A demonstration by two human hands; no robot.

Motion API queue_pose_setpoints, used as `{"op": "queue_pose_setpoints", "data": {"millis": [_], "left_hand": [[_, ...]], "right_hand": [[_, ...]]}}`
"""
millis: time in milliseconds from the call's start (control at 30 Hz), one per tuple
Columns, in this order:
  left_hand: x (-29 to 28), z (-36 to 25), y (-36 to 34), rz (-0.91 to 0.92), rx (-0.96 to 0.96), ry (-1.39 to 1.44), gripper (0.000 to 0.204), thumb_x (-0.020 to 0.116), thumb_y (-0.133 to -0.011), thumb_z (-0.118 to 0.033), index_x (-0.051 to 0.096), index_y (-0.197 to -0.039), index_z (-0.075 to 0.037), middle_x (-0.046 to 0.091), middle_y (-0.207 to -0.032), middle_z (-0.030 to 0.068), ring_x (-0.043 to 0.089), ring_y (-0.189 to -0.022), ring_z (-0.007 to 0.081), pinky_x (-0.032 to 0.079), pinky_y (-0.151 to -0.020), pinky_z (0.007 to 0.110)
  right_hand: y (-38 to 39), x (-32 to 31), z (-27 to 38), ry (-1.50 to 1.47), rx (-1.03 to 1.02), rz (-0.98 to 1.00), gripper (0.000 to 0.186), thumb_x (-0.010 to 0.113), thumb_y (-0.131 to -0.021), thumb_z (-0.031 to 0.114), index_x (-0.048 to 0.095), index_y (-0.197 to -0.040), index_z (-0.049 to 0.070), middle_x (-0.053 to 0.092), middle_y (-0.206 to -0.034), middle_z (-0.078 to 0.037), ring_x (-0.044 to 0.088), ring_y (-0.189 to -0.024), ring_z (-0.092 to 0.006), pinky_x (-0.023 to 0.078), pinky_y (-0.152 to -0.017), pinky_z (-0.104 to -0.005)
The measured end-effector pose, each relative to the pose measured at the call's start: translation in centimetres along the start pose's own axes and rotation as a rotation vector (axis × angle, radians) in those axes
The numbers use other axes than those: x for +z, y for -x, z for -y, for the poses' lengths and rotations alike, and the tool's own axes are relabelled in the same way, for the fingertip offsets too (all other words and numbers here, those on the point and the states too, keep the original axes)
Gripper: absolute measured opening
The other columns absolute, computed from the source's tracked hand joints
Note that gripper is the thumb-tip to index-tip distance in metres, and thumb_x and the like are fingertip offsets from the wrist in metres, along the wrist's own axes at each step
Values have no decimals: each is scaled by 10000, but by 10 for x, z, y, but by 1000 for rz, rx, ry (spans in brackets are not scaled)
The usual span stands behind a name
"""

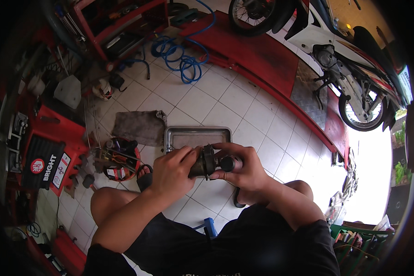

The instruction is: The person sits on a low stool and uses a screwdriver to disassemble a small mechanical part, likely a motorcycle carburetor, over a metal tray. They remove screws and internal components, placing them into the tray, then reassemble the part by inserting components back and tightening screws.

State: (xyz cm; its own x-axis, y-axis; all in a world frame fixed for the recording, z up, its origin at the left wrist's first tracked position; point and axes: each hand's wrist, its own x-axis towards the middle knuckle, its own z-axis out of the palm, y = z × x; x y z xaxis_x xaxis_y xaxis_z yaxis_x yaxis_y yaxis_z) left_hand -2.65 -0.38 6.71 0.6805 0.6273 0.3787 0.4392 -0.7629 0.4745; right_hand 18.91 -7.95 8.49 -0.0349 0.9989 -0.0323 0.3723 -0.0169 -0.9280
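Above a metal tray point(231, 133) on the floor, I hold a dark, round mechanical part point(209, 158) with a ribbed flange around it. A short cylinder with a black end sticks out of its right side. My left hand point(175, 172) is wrapped around its left end, which the fingers mostly hide. On the other side, my right hand point(244, 168) grips the flange and the short cylinder, with the thumb below and fingers above. What exactly the part is, I cannot make out. A grey cloth point(137, 129) lies left of the tray.
A red tub of tools point(135, 161) stands by my left foot. Blue hose point(184, 69) lies coiled on the tiles ahead. A motorcycle point(349, 69) stands on a red lift platform point(262, 60) to the right. Red tool cabinets point(60, 124) line the left side.
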Motion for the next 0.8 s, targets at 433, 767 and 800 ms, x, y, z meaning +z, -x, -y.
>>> {"op": "queue_pose_setpoints", "data": {"millis": [433, 767, 800], "left_hand": [[7, 0, -8, 52, -82, 269, 378, 786, -589, -68, 692, -952, -22, 697, -919, 114, 698, -773, 339, 567, -680, 384], [5, -3, -2, 113, -49, 188, 423, 747, -598, -50, 669, -1013, -26, 664, -934, 111, 684, -832, 329, 560, -706, 422], [6, -3, -1, 77, -25, 111, 451, 753, -593, -49, 665, -1035, -30, 659, -948, 106, 685, -842, 320, 561, -706, 421]], "right_hand": [[9, -8, 17, 219, -234, -37, 662, 892, -678, 110, 656, -1292, 29, 722, -1054, -173, 724, -913, -340, 569, -789, -351], [12, 1, -1, 87, -81, -61, 706, 948, -672, 290, 669, -1248, -7, 735, -916, -186, 737, -886, -309, 559, -796, -326], [12, 3, -2, 59, -68, -76, 717, 952, -667, 309, 669, -1240, -18, 735, -895, -186, 737, -875, -306, 556, -793, -327]]}}
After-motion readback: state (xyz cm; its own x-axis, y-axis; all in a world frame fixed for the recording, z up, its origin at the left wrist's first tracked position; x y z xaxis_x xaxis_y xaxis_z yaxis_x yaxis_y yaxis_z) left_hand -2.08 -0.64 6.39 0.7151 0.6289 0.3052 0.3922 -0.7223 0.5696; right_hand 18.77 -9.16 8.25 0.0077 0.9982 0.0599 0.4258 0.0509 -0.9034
